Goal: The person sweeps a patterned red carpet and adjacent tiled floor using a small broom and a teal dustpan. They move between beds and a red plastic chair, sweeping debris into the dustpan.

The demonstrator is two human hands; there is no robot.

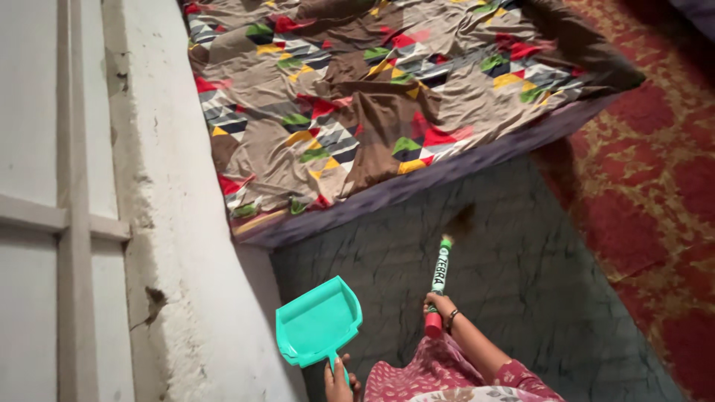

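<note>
Broom (441, 274) in your right hand (439, 305), fingers closed on handle, axis pointing toward bed (387, 104); left hand (337, 376) grips dustpan (319, 321), alongside.

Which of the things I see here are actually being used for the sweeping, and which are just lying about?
In use:
- turquoise plastic dustpan, gripped by its handle in the left hand
- broom with a green-and-white handle and red end cap, held in the right hand
- dark grey stone-patterned floor under the blurred bristles

Just there:
- mattress with a brown sheet of coloured triangles
- red-and-gold patterned carpet
- rough white wall
</note>
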